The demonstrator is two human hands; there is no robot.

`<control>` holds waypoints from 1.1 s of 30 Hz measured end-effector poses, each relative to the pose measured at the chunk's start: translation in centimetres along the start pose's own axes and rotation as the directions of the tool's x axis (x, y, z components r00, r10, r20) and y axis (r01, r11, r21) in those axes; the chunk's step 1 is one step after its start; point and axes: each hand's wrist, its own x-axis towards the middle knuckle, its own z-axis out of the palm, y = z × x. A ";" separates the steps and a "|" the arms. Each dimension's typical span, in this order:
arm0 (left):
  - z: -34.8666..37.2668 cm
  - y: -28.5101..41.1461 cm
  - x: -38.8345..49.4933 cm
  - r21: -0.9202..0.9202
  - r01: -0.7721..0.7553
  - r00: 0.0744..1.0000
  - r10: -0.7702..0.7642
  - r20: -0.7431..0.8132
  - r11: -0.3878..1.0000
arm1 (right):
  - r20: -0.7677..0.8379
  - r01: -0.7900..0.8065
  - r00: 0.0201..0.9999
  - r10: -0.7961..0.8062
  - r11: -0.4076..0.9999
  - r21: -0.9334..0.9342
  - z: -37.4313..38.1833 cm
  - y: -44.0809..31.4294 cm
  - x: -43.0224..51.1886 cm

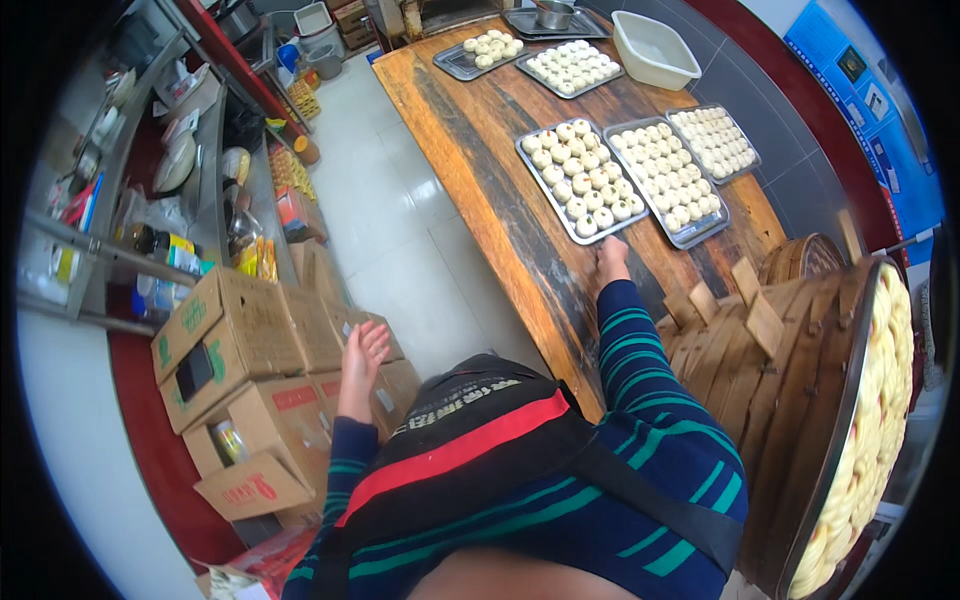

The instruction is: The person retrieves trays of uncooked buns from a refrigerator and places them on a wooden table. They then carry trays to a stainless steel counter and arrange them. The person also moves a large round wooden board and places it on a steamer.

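My right hand [613, 259] reaches over the wooden table to the near edge of a metal tray [583, 241]. Its fingers are curled and partly hidden, so I cannot tell whether they grip the rim. Rows of round, pale dough buns [582, 182] fill that tray, some with small green or reddish bits on top. Right beside it lies a second tray of buns [670, 174], with a third tray of buns [712, 140] behind. Low on the left, my left hand [365, 352] hangs in the air near stacked cardboard boxes [255, 322], holding nothing, fingers apart.
On the wooden table [480, 150], two more bun trays [574, 67] [480, 60], a whitish plastic basin [652, 56] and a metal pot [553, 15] stand farther back. Large bamboo steamers [720, 360] rise close on my right, beside twisted dough [862, 442]. Steel shelves [206, 187] line the left.
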 end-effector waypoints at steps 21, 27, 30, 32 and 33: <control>33.4 -1.5 29.4 0.334 0.623 0.518 -0.693 0.502 0.707 | 0.181 -0.453 0.891 0.416 0.824 0.341 7.0 1.9 -24.7; 29.5 2.3 33.4 0.439 0.571 0.535 -0.720 0.443 0.694 | 0.406 -0.332 0.796 0.448 0.885 -0.327 7.9 -6.0 -24.1; 28.3 6.6 35.6 0.586 0.328 0.693 -0.611 0.384 0.741 | 0.429 0.074 0.903 0.030 0.972 -0.223 9.0 -10.3 -16.5; 26.9 9.6 36.8 0.582 0.273 0.729 -0.559 0.394 0.766 | 0.404 0.072 0.915 -0.010 0.987 -0.140 11.1 -11.9 -9.7; 25.7 10.8 36.9 0.552 0.249 0.729 -0.530 0.434 0.795 | 0.370 0.047 0.929 0.012 0.987 -0.151 11.8 -12.5 -6.5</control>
